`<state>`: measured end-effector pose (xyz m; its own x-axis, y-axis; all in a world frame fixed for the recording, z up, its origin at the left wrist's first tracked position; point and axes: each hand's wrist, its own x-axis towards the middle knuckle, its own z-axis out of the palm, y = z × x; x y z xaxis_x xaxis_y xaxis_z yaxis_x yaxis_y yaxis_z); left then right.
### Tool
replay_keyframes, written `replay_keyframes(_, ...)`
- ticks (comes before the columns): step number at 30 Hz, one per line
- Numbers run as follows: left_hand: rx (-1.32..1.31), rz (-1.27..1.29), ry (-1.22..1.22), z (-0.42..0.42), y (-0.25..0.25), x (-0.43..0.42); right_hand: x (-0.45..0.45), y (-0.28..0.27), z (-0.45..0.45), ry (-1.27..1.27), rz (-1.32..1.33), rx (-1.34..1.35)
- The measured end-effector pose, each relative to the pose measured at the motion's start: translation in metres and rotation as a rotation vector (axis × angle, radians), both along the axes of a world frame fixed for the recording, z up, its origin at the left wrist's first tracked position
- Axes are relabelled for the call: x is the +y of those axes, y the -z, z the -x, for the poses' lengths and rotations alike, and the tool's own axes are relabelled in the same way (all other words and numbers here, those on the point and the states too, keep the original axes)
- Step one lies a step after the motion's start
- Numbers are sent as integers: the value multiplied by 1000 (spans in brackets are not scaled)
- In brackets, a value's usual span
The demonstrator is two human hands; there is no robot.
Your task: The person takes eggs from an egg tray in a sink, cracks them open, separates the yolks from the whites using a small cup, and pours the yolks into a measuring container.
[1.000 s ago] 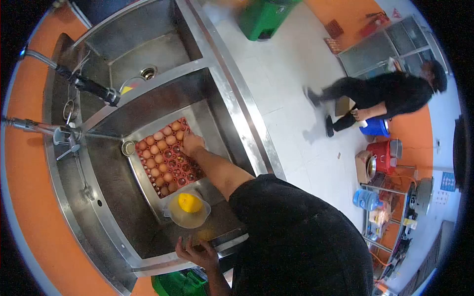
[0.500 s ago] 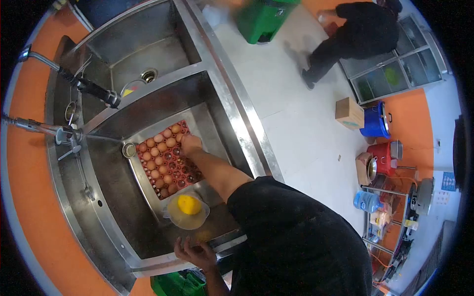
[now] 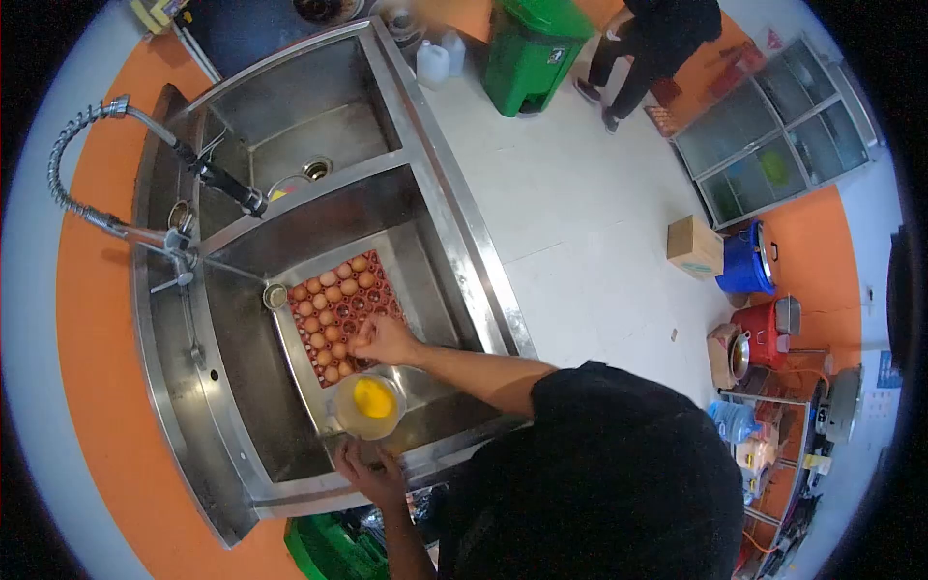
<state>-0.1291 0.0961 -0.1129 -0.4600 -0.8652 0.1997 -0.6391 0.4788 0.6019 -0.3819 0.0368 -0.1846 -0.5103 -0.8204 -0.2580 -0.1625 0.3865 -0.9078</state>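
A red egg tray lies in the near sink basin, with brown eggs along its left and upper parts and bare sockets to the right. My right hand is over the tray's lower right part, its fingers curled round what appears to be an egg, mostly hidden by the hand. Just below stands a translucent bowl with yellow egg yolk in it. My left hand is at the bowl's lower edge, fingers apart; whether they touch it I cannot tell.
A sprayer tap hangs over the divider between two steel basins. A small metal cup is beside the tray. Green bins stand beyond and below the sink. Another person is across the floor near a glass-door cabinet.
My right hand has moved from the tray's upper right corner down toward the bowl. My left hand has come closer to the bowl. The view has shifted, and the other person has moved farther off.
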Motion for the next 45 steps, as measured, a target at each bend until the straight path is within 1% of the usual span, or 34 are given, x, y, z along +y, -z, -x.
replay_keyframes(1,16,-32,-13,3,-4,0,12,-10,-6,-91,8,-7)
replay_keyframes(2,17,-9,13,8,-8,-2,26,-36,-11,-149,-36,-72)
replay_keyframes(5,268,-221,29,32,-30,0,58,-39,-26,-365,67,-130)
replay_keyframes(6,282,-305,64,41,-31,4,67,-54,-25,-483,-87,-207)
replay_keyframes(8,303,-471,122,51,-31,8,84,-72,-24,-491,-56,-195)
replay_keyframes(9,316,-418,160,52,-16,8,91,-77,-24,-497,-39,-192)
replay_keyframes(10,330,-364,199,52,11,6,95,-83,-23,-485,-44,-170)
replay_keyframes(11,332,-353,211,56,13,9,100,-88,-21,-475,-50,-151)
replay_keyframes(12,334,-342,223,64,5,12,104,-89,-19,-464,-56,-131)
replay_keyframes(14,325,-397,200,75,-15,19,109,-82,-11,-488,1,-158)
replay_keyframes(15,381,-524,150,74,-10,23,114,-78,-8,-495,28,-170)
replay_keyframes(17,498,-770,61,76,5,23,121,-75,-1,-412,28,-175)
replay_keyframes(18,521,-777,61,76,7,25,123,-76,2,-368,30,-177)
replay_keyframes(21,597,-816,32,83,6,28,128,-88,15,-334,-10,-299)
replay_keyframes(24,683,-929,-50,90,4,32,134,-84,18,-308,205,-30)
replay_keyframes(26,756,-1030,-86,89,8,33,138,-91,21,-310,151,-12)
replay_keyframes(28,749,-1115,-80,87,10,32,139,-94,23,-284,137,23)
replay_keyframes(30,747,-1155,-100,89,9,29,140,-102,23,-271,149,-42)
replay_keyframes(31,789,-1162,-121,90,9,29,141,-105,21,-263,151,-80)
replay_keyframes(33,877,-1172,-176,99,-9,35,143,-105,18,-238,207,-110)
replay_keyframes(36,921,-1259,-303,109,-35,35,144,-104,15,-237,241,-109)
replay_keyframes(37,959,-1314,-231,108,-22,29,145,-103,13,-246,241,-104)
replay_keyframes(38,997,-1365,-171,101,3,22,146,-101,15,-243,209,-125)
replay_keyframes(39,1032,-1410,-129,94,-1,22,145,-97,16,-250,174,-161)
replay_keyframes(40,992,-1382,-206,91,1,28,145,-91,13,-268,133,-211)
replay_keyframes(41,950,-1350,-292,104,-15,29,144,-77,10,-254,177,-295)
replay_keyframes(42,956,-1357,-287,105,-22,28,146,-71,12,-268,213,-175)
replay_keyframes(43,963,-1368,-274,104,-26,27,148,-96,15,-242,159,-328)
replay_keyframes(44,998,-1354,-264,104,-28,30,148,-104,16,-230,212,-294)
replay_keyframes(45,1032,-1342,-242,104,-29,33,147,-100,19,-257,151,-363)
